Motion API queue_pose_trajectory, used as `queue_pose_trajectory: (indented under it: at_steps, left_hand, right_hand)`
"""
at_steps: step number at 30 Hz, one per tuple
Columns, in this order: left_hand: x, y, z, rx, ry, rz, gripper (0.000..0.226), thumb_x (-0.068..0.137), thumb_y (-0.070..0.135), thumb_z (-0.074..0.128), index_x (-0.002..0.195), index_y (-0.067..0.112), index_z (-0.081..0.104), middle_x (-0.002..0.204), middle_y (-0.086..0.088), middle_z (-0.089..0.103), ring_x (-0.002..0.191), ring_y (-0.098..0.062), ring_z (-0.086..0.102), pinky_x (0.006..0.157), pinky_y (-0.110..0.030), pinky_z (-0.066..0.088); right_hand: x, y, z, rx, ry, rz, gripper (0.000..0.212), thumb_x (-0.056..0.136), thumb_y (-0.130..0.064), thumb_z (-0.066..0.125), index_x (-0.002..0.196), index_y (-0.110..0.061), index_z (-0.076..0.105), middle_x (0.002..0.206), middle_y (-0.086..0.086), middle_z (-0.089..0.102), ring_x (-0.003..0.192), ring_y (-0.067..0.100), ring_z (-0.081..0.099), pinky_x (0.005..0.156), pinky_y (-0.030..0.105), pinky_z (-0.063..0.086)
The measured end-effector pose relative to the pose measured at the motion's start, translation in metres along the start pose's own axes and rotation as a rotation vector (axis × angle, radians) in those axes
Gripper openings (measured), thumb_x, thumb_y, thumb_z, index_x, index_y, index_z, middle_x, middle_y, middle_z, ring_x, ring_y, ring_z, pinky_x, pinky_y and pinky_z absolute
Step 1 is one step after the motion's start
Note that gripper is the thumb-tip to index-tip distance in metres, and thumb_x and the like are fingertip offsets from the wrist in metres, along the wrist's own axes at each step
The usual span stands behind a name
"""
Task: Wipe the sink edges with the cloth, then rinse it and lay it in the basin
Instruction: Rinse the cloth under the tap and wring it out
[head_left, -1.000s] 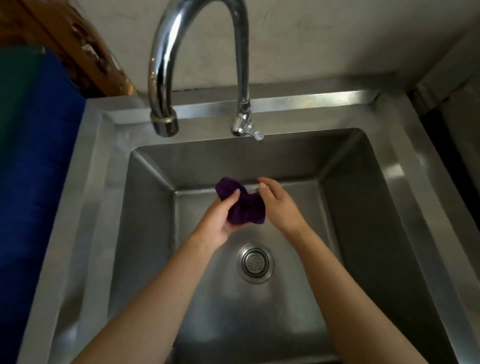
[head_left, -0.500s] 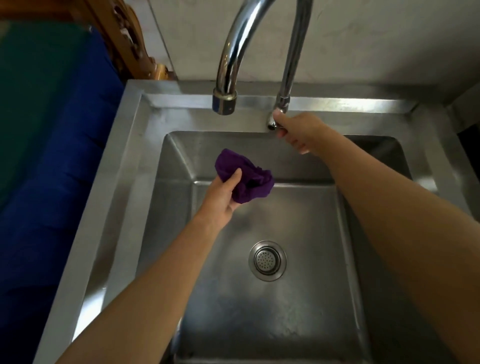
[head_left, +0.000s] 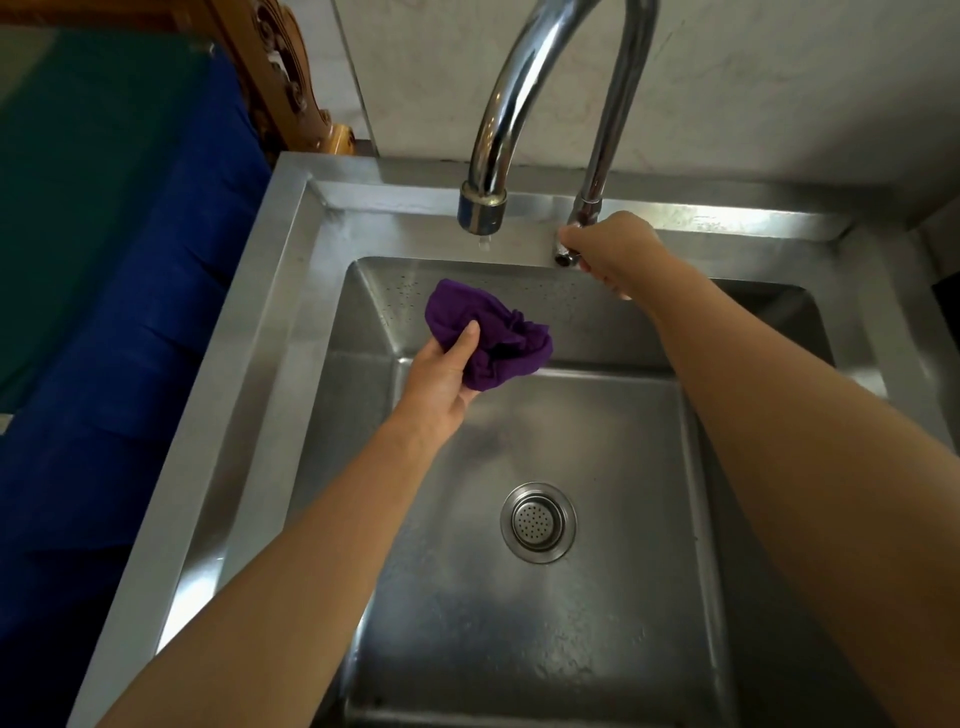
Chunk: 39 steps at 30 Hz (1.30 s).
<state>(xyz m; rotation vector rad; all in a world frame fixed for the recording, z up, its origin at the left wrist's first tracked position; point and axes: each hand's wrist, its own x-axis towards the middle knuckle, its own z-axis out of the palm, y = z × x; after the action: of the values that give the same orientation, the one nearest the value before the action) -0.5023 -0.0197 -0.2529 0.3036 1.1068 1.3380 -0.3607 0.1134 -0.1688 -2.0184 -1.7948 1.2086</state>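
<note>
A crumpled purple cloth (head_left: 491, 340) is bunched in my left hand (head_left: 441, 376), held over the back left of the steel basin (head_left: 597, 597), just below and left of the tap spout (head_left: 482, 208). A drop of water hangs under the spout. My right hand (head_left: 615, 254) is closed around the tap handle (head_left: 563, 257) at the foot of the chrome tap (head_left: 608, 130), on the sink's back rim (head_left: 727, 221).
A round drain strainer (head_left: 538, 522) sits in the basin floor. The sink's left rim (head_left: 228, 415) borders a blue and green cloth-covered surface (head_left: 104, 312). Carved wood (head_left: 291, 88) stands at the back left against a pale wall (head_left: 779, 78).
My right hand let go of the cloth and reached up to grip the tap handle. The left hand keeps the cloth, now under the spout, where a drop appears.
</note>
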Motion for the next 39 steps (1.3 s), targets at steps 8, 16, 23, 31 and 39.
queue_pose_trajectory:
  at_steps: [8, 16, 23, 31, 39]
  left_hand:
    - [-0.002, -0.001, 0.003, -0.038, 0.031, -0.014, 0.014, 0.094, 0.011, 0.050, 0.101, 0.016, 0.061, 0.100, -0.005, 0.067, 0.097, -0.021, 0.064, 0.089, -0.039, 0.052]
    - [-0.002, -0.008, 0.002, -0.023, 0.005, -0.026, 0.013, 0.094, 0.014, 0.050, 0.100, 0.017, 0.061, 0.094, -0.002, 0.069, 0.092, -0.018, 0.066, 0.080, -0.032, 0.057]
    - [-0.001, -0.013, -0.002, 0.058, 0.041, -0.016, 0.014, 0.087, 0.007, 0.058, 0.094, 0.017, 0.064, 0.085, 0.002, 0.074, 0.090, -0.019, 0.068, 0.088, -0.037, 0.052]
    - [-0.002, -0.021, 0.006, 0.088, 0.150, 0.003, 0.040, 0.086, 0.015, 0.061, 0.124, 0.007, 0.052, 0.105, -0.011, 0.068, 0.087, -0.022, 0.069, 0.066, -0.032, 0.058]
    - [0.009, -0.014, -0.006, 0.113, 0.154, -0.105, 0.087, 0.066, 0.051, 0.075, 0.137, 0.014, 0.041, 0.128, -0.013, 0.059, 0.110, -0.027, 0.063, 0.082, -0.042, 0.056]
  right_hand:
    - [0.001, -0.002, 0.000, -0.041, 0.013, -0.021, 0.025, 0.087, -0.032, 0.049, 0.067, -0.018, 0.047, 0.066, -0.001, 0.048, 0.054, 0.013, 0.041, 0.048, 0.025, 0.033]
    - [0.000, 0.002, 0.010, -0.045, 0.071, -0.058, 0.032, 0.090, -0.033, 0.042, 0.099, -0.008, 0.061, 0.093, 0.008, 0.064, 0.069, 0.021, 0.054, 0.061, 0.029, 0.043]
    - [-0.026, 0.013, 0.009, 0.179, 0.299, -0.028, 0.050, 0.100, -0.040, 0.018, 0.113, -0.006, 0.051, 0.104, 0.018, 0.064, 0.092, 0.030, 0.061, 0.082, 0.040, 0.050]
    - [-0.074, 0.072, 0.085, 0.500, -0.211, -0.005, 0.052, 0.092, -0.029, 0.056, 0.138, -0.012, 0.038, 0.131, 0.009, 0.053, 0.117, 0.025, 0.055, 0.101, 0.039, 0.045]
    - [-0.067, 0.064, 0.079, 0.543, -0.146, -0.193, 0.045, 0.084, -0.007, 0.065, 0.127, -0.008, 0.051, 0.115, 0.008, 0.060, 0.107, 0.020, 0.059, 0.098, 0.035, 0.048]
